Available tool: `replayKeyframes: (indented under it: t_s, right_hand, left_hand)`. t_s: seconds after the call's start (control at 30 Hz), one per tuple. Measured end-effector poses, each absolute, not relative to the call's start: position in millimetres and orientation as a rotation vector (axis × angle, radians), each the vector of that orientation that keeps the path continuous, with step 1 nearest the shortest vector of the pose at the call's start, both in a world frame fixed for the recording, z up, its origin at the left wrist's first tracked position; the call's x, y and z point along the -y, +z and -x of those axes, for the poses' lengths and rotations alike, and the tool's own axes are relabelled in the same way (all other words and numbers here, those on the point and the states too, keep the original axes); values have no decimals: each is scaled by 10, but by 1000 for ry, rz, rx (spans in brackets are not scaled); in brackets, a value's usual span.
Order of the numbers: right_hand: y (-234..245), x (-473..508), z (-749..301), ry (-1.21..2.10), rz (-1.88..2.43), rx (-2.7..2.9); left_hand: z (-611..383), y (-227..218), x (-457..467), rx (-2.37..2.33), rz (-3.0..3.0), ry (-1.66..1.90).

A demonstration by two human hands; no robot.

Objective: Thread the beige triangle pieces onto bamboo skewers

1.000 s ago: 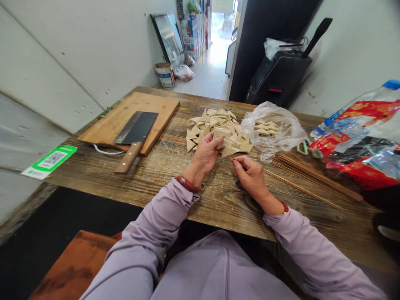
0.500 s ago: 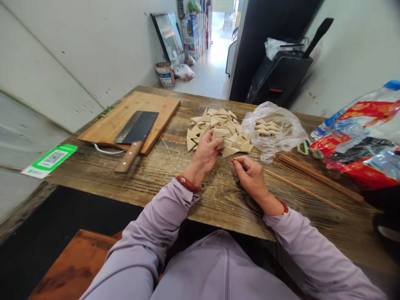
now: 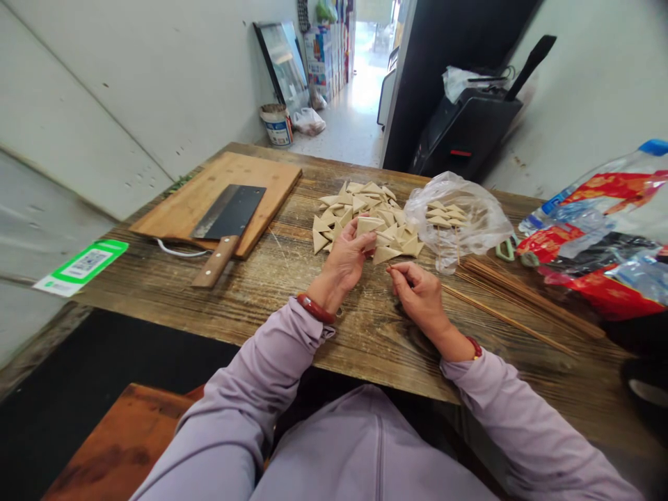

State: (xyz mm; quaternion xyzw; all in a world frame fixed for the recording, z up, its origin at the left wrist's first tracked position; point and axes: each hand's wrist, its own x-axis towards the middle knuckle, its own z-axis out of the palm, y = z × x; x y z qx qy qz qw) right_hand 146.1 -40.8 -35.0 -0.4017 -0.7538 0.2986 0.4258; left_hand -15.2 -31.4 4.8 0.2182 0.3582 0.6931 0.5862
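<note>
My left hand is closed around a few folded beige triangles, which look like tofu sheet, gripped between thumb and fingers. Behind it lies a heap of the same triangles on the wooden table. To the right, my right hand pinches a thin bamboo skewer, its tip just past the fingertips, pointing toward the left hand. The tip and the held triangles are apart. Beyond the right hand, a clear plastic bag has threaded triangles on skewers in it.
A bundle of brown skewers lies at the right. Left of the heap, a cleaver rests on a wooden cutting board, handle over the near edge. Bottles in plastic wrapping crowd the right side. A green-framed code card is at the left edge.
Almost nothing differs. The view has shifted very slightly; both hands keep their grips and their places relative to each other.
</note>
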Motion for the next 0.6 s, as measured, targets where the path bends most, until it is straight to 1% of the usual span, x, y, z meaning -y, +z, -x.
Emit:
replayKeyframes:
  t_s: [0.17, 0.33, 0.6]
  right_hand:
    - [-350, 405, -1474, 746, 999, 1878]
    - [-369, 400, -1479, 750, 999, 1903]
    - [-347, 435, -1507, 600, 956, 1985]
  left_hand:
    - [200, 58, 299, -812, -549, 1551]
    - [229, 35, 268, -793, -506, 1599]
    - [234, 32, 253, -934, -507, 1658]
